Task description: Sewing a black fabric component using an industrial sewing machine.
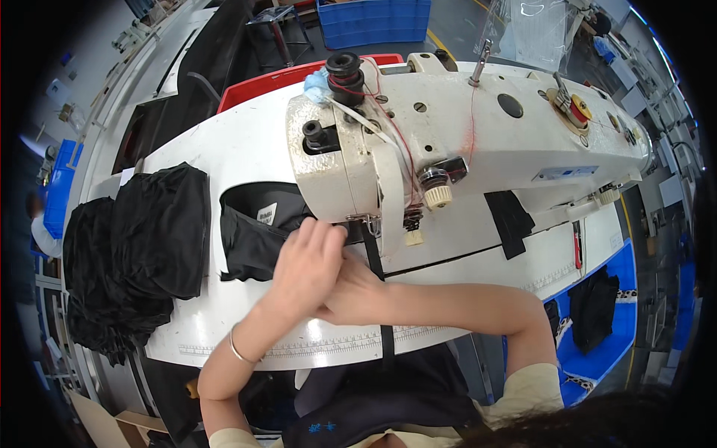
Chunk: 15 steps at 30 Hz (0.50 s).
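Observation:
A white sewing machine [463, 119] with red thread stands before me. Beside its needle area lies a black garment [258, 250] with a small white label inside its opening. My left hand [308, 257] is closed at the garment's near edge, fingers curled, close to the presser foot [366, 222]. Crossing in from the right, my right hand [355, 291] lies against and partly under the left one; its fingers are mostly hidden. From the needle area a narrow black strap [386, 328] runs down over the table's front edge.
Black fabric pieces [142, 246] are heaped left on the white table [224, 313]. Black strips [510, 224] lie under the machine arm, with a red-handled tool [577, 245] farther right. A blue bin [624, 313] with black cloth sits lower right; a red tray [276, 81] is behind.

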Motion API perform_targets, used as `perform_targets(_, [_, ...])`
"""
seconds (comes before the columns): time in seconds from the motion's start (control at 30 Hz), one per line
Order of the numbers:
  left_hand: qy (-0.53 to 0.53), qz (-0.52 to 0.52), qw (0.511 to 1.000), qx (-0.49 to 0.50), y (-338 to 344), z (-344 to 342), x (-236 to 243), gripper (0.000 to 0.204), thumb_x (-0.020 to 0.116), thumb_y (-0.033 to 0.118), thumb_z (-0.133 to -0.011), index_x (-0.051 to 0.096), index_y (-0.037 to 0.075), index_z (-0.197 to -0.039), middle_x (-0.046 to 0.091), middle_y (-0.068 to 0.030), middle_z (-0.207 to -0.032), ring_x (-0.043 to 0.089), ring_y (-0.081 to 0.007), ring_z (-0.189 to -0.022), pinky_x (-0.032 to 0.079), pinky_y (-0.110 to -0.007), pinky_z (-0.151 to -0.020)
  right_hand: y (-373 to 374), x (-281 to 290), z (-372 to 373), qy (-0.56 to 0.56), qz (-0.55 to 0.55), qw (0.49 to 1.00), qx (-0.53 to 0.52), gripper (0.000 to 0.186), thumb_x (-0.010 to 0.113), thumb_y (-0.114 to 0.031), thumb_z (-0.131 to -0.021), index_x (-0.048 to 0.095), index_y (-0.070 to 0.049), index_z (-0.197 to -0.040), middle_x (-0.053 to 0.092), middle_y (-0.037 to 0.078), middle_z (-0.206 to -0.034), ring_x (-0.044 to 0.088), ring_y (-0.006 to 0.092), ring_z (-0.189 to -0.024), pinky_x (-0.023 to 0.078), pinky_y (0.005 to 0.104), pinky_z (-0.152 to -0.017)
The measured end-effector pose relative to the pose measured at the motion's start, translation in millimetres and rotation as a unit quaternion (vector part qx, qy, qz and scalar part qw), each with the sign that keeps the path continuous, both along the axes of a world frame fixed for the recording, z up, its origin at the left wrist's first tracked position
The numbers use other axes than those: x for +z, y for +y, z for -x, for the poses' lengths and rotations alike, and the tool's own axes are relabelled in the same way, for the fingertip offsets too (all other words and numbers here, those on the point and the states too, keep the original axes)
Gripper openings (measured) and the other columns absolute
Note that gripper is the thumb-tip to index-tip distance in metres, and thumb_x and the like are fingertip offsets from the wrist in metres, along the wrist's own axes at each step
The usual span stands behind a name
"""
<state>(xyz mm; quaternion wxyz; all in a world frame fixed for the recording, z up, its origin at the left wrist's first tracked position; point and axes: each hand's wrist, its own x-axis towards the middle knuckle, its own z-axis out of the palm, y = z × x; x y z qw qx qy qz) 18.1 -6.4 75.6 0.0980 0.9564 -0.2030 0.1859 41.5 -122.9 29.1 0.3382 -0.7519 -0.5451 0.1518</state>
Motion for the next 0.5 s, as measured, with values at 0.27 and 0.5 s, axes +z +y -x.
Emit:
perform_targets(0.27, [0.007,0.009,1.000,0.007,18.5,-10.2,-46.7,0.025,0.063,0.005,-0.061,0.061,0.000,-0.086,0.057,-0.0078,-0.085,0.057,-0.0226,-0.072,0.047,-0.033,-0.059,-101.0,13.9,40.4,-0.297,0.043,0.949,0.102,0.076,0.068,-0.035,-0.067,0.043,-0.004,-0.132,0.038,0.018,-0.140,0.035,0.0329,-0.130,0.029,0.0451,-0.106])
perform_targets(0.5, [0.042,-0.142,0.989,0.002,1.7,-2.9,-44.6,0.017,0.060,0.011,-0.065,0.065,0.004,-0.080,0.059,-0.0063,-0.090,0.056,-0.0239,-0.090,0.047,-0.036,-0.072,-91.1,-5.1,-17.7,-0.247,0.023,0.968,0.024,0.062,0.065,-0.035,-0.069,0.052,-0.002,-0.120,0.051,0.019,-0.121,0.048,0.0310,-0.115,0.039,0.0432,-0.098])
